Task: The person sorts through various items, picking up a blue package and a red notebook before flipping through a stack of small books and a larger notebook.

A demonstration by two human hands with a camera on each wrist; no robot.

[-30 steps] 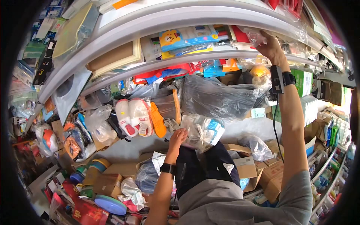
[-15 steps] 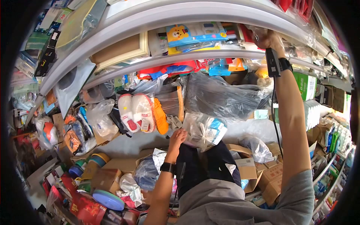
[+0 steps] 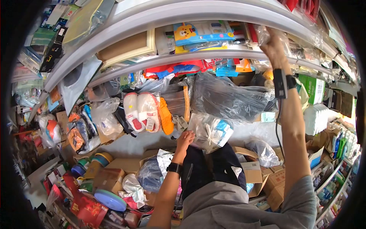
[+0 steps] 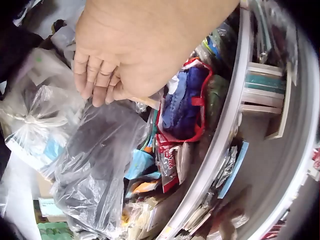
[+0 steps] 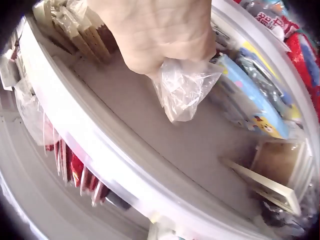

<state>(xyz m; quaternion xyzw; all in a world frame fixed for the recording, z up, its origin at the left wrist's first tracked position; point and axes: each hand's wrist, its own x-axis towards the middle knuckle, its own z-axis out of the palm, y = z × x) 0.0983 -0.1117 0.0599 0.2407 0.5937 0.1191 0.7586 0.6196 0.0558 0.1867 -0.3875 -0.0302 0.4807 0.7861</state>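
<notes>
Up at the shelf, my right hand (image 3: 273,47) grips a crumpled clear plastic bag (image 5: 186,92); its end sticks out below the curled fingers in the right wrist view. What the bag contains cannot be made out. My left hand (image 3: 185,140) is low in front of my body, fingers loosely bent and nothing held. Its fingertips are right by the edge of a knotted clear plastic bag (image 3: 213,131) with white and blue contents. In the left wrist view, those fingers overlap a dark item in clear plastic (image 4: 100,160).
A blue bear-print package (image 3: 204,33) and a cream frame (image 3: 129,49) lie on the shelf (image 5: 135,105). Below hang white slippers (image 3: 146,114) and an orange pair (image 3: 166,116). Cardboard boxes (image 3: 276,187) and a blue round lid (image 3: 110,200) crowd the floor beside my legs.
My right hand reached deeper under the upper shelf edge half a second ago and has drawn back a little, with the clear bag showing again. The left hand stays by the knotted bag.
</notes>
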